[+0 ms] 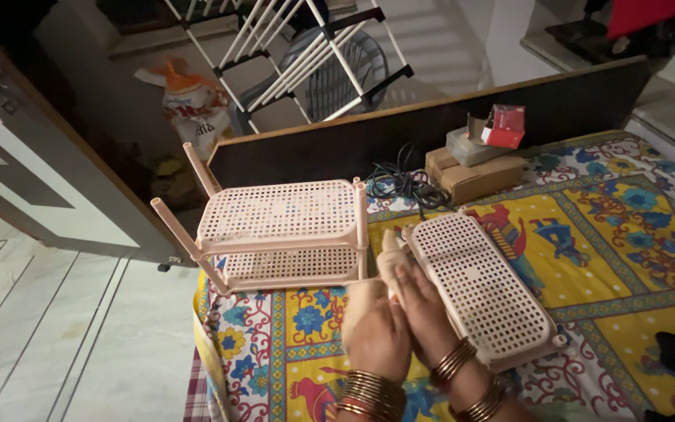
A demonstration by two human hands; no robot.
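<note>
left grip [375, 332]: my left hand, fingers curled shut around a tan leg piece [388, 262]; bangles on the wrist.
right grip [429, 309]: my right hand, lying against the near long edge of the loose shelf tray [482, 289], fingers pressed to its rim; whether they close under it, cannot tell. Bangles here too.
leg piece: short, tan, plastic, about upright, its top at the near corner of the loose tray, touching or just beside it; exact contact not clear.
loose tray: tan perforated plastic, lying flat on the bed, angled away to my right, small round peg at its near right corner.
rack [279, 230]: two perforated shelves joined by legs, tipped on its side, to the left of my hands and apart from them; two bare legs stick out past the bed edge over the floor.
bed cover [611, 242]: yellow with red and blue print, under the trays.
headboard [431, 129]: dark board along the far side.
cable [404, 184]: black, bundled, beyond the tray.
boxes [474, 168]: cardboard, stacked, with a small red box on top.
drying rack [306, 47]: white, on the floor past the headboard.
bag [189, 105]: printed sack beside it.
</note>
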